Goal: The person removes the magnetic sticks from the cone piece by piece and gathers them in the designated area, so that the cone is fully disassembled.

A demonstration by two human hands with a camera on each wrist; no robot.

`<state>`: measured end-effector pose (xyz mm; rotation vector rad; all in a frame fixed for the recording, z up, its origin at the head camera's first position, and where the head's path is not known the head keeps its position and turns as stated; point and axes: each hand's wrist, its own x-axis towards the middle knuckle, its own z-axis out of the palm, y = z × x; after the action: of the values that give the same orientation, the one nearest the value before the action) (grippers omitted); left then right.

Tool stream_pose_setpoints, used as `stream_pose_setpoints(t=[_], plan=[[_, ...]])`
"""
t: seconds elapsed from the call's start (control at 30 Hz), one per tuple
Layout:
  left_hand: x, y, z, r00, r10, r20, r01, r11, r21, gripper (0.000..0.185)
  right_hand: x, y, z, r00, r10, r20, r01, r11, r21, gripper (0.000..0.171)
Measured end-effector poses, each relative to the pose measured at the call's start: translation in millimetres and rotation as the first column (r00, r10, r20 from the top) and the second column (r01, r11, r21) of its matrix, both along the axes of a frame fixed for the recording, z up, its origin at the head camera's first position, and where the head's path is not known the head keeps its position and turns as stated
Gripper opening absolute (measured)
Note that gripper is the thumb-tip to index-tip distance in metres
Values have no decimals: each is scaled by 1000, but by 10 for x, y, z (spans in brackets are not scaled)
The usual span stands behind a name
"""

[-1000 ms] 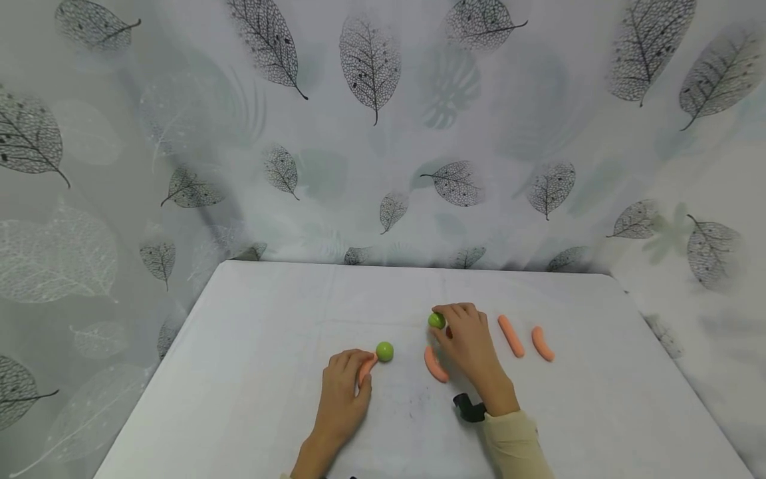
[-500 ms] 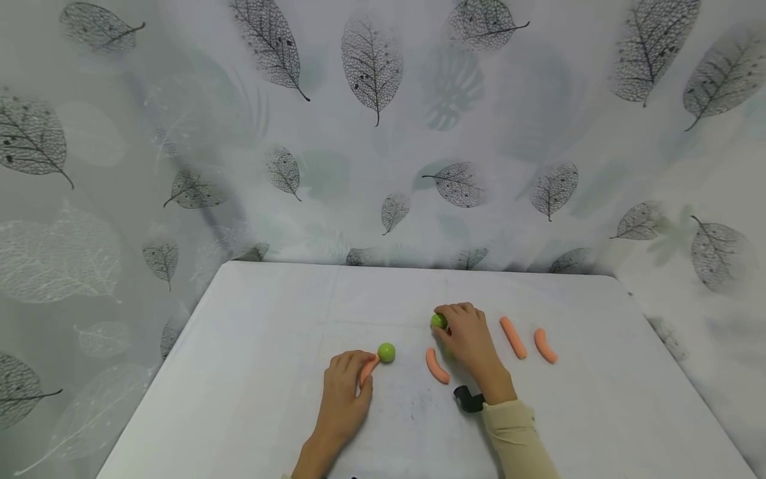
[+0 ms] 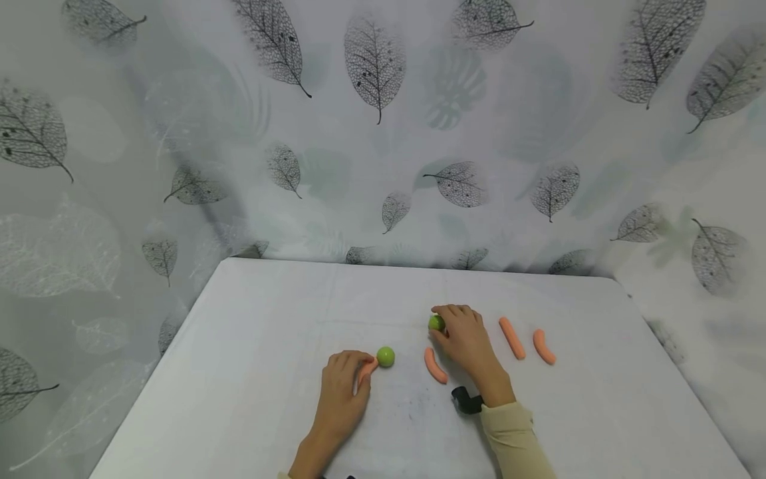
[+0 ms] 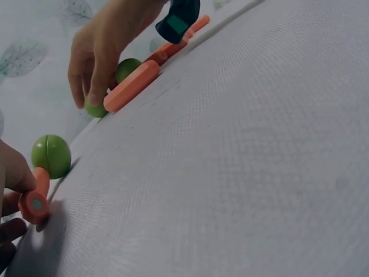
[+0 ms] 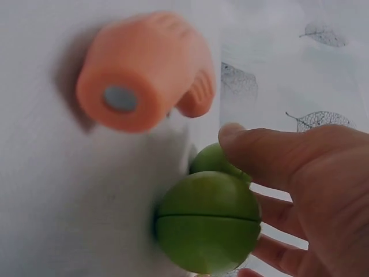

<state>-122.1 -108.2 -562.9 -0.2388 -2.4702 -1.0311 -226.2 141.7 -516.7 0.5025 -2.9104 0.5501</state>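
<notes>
the table (image 3: 251, 346) carries everything. toward the table's left-centre, the left hand (image 3: 342, 392) lies low with its fingers curled round an orange piece (image 3: 366, 370), pinching it; only the piece's tip shows past the fingers. in the left wrist view that piece (image 4: 36, 199) shows a grey disc at its cut end. a green ball (image 3: 385, 356) sits just beside that tip, touching or nearly so; i cannot tell which.

right of that ball lies a loose orange stick (image 3: 435, 365), untouched. just beyond it, toward the table's back, the right hand (image 3: 467, 336) curls its fingers over a second ball (image 3: 436, 323), holding it against the table. the right wrist view shows this ball (image 5: 207, 228) with a seam round its middle, like two halves joined.

further right on the table lie a long stick (image 3: 511, 337) and a short stick (image 3: 543, 346), near each other but apart.

judging by this, each hand is at the gripping stage with its own toy piece. the next move likely calls for a firm hold and a clean lift, since round balls roll easily.
</notes>
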Motion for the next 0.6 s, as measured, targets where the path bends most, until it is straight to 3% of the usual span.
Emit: stream_pose_setpoints(t=[0.23,0.43,0.6], plan=[[-35,3,-1,999,-3,-53,3,1000,-11,31,38,-39,90,1000,26,-5,-26,999,22,45],[-49,9,15,1000,-3,-26,3,1000,0,30,53,-35,126,999,36,-37,-35,999,30,41],[10,14,-22,1000,5,-17,-5,1000,-13,31,112,-24,134,1000,19,-2,-19,1000,2,41]])
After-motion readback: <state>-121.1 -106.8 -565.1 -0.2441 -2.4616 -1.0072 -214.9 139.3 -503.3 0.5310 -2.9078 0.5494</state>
